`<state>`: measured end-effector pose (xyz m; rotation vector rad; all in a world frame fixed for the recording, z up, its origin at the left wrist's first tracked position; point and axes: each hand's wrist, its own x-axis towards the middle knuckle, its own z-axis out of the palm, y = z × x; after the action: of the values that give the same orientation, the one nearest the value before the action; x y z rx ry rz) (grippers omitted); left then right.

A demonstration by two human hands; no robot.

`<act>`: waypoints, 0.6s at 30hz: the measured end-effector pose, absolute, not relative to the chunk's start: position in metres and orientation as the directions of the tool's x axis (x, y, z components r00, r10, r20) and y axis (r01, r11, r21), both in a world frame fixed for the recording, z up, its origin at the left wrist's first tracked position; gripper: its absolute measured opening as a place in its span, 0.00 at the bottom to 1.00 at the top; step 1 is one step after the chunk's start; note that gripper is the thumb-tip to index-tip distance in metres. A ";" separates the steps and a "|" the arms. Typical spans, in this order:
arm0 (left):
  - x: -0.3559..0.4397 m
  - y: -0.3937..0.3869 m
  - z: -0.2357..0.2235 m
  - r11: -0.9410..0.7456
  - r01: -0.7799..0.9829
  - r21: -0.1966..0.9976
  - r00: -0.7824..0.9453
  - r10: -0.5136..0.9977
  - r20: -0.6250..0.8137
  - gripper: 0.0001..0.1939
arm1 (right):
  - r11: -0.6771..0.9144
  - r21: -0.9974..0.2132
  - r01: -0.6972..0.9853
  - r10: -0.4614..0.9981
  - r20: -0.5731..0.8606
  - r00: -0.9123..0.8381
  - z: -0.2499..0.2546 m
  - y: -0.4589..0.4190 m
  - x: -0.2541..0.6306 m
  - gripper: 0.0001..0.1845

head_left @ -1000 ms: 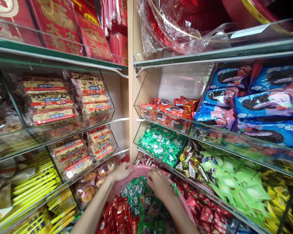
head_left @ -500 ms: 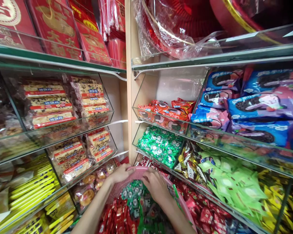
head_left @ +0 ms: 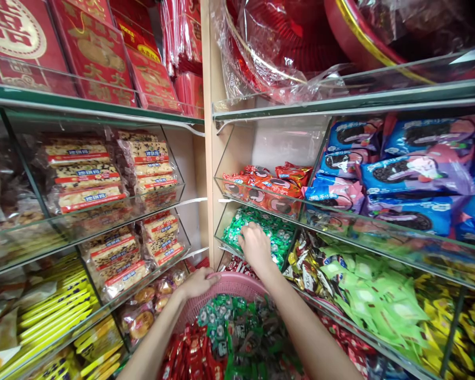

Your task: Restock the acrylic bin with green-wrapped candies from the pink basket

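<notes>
My left hand (head_left: 199, 281) grips the far rim of a pink plastic basket (head_left: 237, 282) held low in front of me. Inside the basket lie green sweets (head_left: 221, 316) and red wrapped sweets (head_left: 190, 351). My right hand (head_left: 254, 244) reaches over the glass front of a shelf bin holding green wrapped sweets (head_left: 279, 232). Its fingers are curled down onto that pile, and what they hold, if anything, is hidden.
Glass-fronted shelves surround me. Nut bars (head_left: 87, 174) sit left, red gift boxes (head_left: 91, 53) above. Right of the wooden post (head_left: 208, 158) are orange snack packs (head_left: 277, 184), blue biscuit packs (head_left: 411, 174), light green packets (head_left: 380, 295) and brown-gold sweets (head_left: 309, 269).
My right hand rose out of the basket and moved up into the bin of green sweets. My left hand stayed on the basket rim.
</notes>
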<state>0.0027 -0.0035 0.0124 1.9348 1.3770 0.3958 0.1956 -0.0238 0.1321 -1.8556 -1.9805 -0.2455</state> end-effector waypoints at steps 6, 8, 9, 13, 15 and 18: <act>0.003 -0.003 0.012 -0.175 0.683 0.709 0.390 0.908 -0.151 0.25 | 0.002 -0.086 0.996 0.934 0.355 0.029 0.122 -0.008 0.196 0.11; 0.003 -0.003 0.012 -0.175 0.681 0.711 0.389 0.909 -0.149 0.25 | -0.002 -0.084 0.996 0.937 0.348 0.031 0.120 -0.007 0.196 0.11; 0.003 -0.003 0.011 -0.174 0.679 0.713 0.390 0.909 -0.149 0.25 | -0.003 -0.084 0.996 0.937 0.349 0.032 0.119 -0.006 0.196 0.11; 0.001 -0.002 0.008 -0.179 0.675 0.716 0.393 0.909 -0.143 0.24 | -0.003 -0.081 0.997 0.928 0.371 0.033 0.117 -0.002 0.197 0.11; -0.001 -0.001 0.005 -0.189 0.681 0.707 0.393 0.909 -0.136 0.24 | -0.003 -0.078 0.997 0.922 0.387 0.033 0.116 0.000 0.197 0.12; -0.001 0.000 0.003 -0.192 0.696 0.692 0.388 0.911 -0.138 0.24 | -0.009 -0.079 0.997 0.907 0.420 0.041 0.116 0.000 0.199 0.13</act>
<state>-0.0015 -0.0003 0.0029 1.9596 1.3765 0.3999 0.1986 0.0000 0.1159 -1.9763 -1.9247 -0.3563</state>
